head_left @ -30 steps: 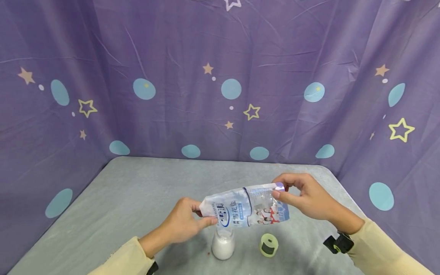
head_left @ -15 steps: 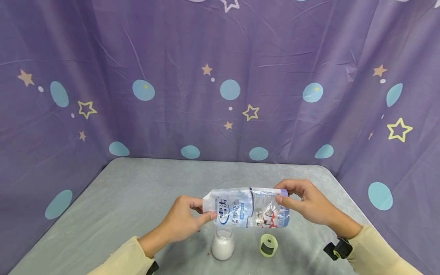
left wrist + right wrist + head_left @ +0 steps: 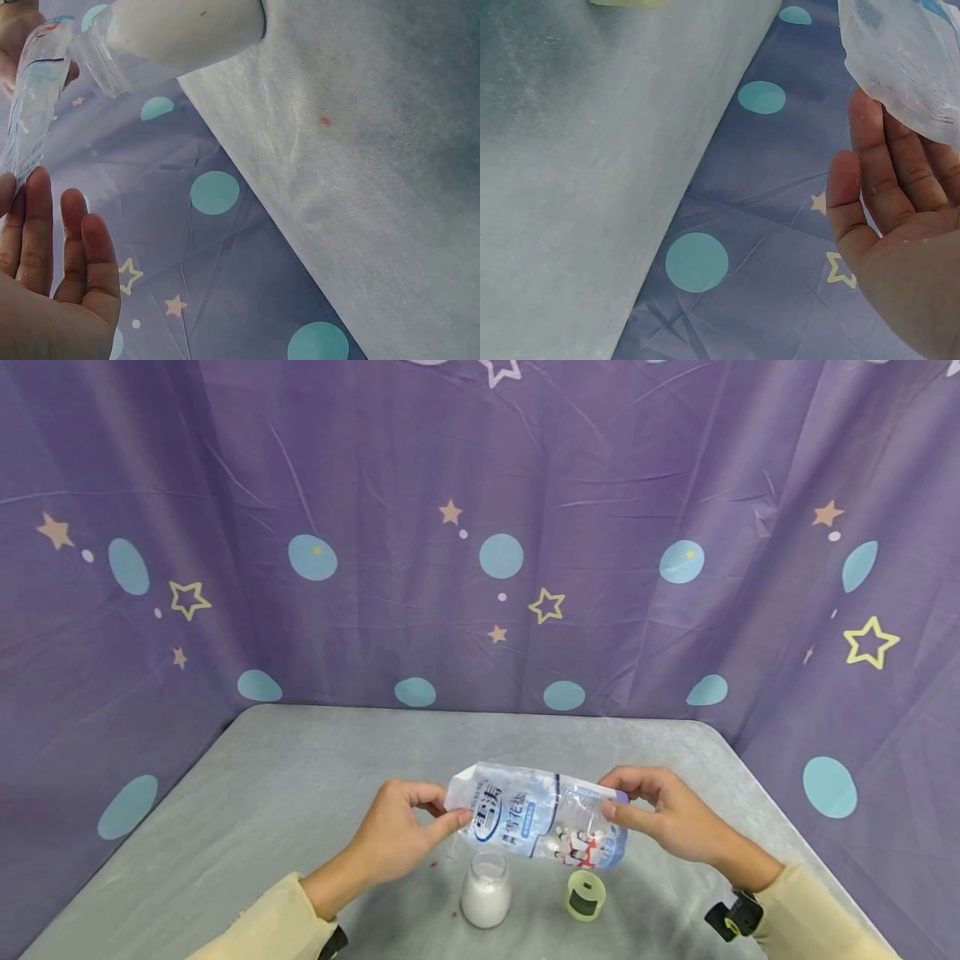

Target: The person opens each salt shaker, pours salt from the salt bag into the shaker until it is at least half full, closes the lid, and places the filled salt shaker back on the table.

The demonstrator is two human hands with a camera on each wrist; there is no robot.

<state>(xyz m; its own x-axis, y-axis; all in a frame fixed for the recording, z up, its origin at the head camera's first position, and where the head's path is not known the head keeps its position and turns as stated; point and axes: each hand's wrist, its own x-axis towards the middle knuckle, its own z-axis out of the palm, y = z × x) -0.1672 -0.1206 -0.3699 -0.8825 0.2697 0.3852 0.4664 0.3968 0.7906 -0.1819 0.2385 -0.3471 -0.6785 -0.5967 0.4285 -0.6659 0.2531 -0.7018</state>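
Note:
A clear and light-blue salt bag point(image 3: 517, 814) with printed lettering hangs sideways between both hands above the table. My left hand point(image 3: 401, 831) pinches its white left end between thumb and fingers. At the purple-edged right end, my right hand point(image 3: 667, 814) grips the bag, thumb in front. The bag slopes down toward the right hand. Just below its left half stands a glass jar point(image 3: 487, 893), upright, uncovered and largely filled with white salt. In the left wrist view the jar point(image 3: 184, 37) shows its clear neck next to the bag point(image 3: 37, 97).
A pale green round lid point(image 3: 585, 895) with a dark patch lies right of the jar. Small red specks dot the grey table point(image 3: 337, 752) near the jar. A purple patterned curtain point(image 3: 420, 585) encloses the back and sides.
The bag has tipped: its left end has risen while its right end has come down with the right hand. The left hand has shifted up slightly. Jar and lid stay put.

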